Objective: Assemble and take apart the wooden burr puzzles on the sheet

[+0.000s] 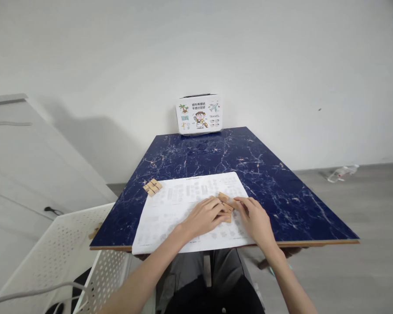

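Note:
A large white printed sheet (pixel 180 213) lies at the near edge of the table. On its right half are several light wooden pieces (pixel 227 199), set close together. My left hand (pixel 207 214) curls over these pieces from the left, its fingers covering part of them. From the right, my right hand (pixel 253 216) pinches the edge of one wooden piece between thumb and fingers. Another cluster of flat wooden pieces (pixel 153 187) rests over the sheet's upper left corner, away from both hands.
The dark blue marbled table (pixel 212 152) reaches back to the wall. A white box with cartoon prints (pixel 199 115) stands at its far end. A white perforated bin (pixel 68 235) with a cable is at the left. A clear plastic bottle (pixel 342 173) lies on the floor.

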The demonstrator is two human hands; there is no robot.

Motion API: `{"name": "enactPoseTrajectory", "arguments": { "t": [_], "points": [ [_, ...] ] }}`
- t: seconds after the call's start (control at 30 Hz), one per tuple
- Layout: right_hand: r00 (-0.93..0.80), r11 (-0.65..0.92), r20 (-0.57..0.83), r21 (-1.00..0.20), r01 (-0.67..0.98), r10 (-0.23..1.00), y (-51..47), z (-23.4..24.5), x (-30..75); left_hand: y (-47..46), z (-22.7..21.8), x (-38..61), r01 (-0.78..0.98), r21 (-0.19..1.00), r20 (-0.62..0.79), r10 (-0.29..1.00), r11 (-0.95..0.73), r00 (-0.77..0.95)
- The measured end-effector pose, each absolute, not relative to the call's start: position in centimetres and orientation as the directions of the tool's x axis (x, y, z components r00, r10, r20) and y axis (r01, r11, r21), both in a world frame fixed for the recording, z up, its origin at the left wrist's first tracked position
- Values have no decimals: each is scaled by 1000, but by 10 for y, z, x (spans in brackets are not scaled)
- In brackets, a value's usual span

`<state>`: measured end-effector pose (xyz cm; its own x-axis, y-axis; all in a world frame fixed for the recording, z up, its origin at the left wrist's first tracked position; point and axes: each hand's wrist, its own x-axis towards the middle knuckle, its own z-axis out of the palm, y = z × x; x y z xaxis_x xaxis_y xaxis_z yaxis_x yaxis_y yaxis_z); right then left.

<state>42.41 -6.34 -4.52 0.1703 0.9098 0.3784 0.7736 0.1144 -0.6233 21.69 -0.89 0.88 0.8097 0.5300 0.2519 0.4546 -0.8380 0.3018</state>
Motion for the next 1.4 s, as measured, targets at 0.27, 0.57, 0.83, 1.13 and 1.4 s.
{"name": "enactPoseTrajectory", "arguments": {
  "t": [0.27, 0.57, 0.83, 1.13, 1.4],
  "points": [
    [144, 114, 386, -570, 813, 911, -63, -48, 423, -2, 11, 215, 511, 343, 310, 609, -788, 730],
    [112, 144, 423, -527, 838, 899, -62, -45, 421, 26, 18, 200, 485, 371, 233, 585, -792, 777],
    [113, 138, 416, -527, 839, 902, -62, -44, 421, 22, 14, 188, 510, 364, 257, 610, -780, 750],
    [135, 142, 384, -611, 779, 914, -63, -43, 422, 14, 14, 198, 532, 389, 289, 648, -752, 705],
    [219, 102, 283, -797, 595, 934, -63, -42, 426, -15, 11, 245, 512, 332, 289, 602, -792, 744]
  ]
}}
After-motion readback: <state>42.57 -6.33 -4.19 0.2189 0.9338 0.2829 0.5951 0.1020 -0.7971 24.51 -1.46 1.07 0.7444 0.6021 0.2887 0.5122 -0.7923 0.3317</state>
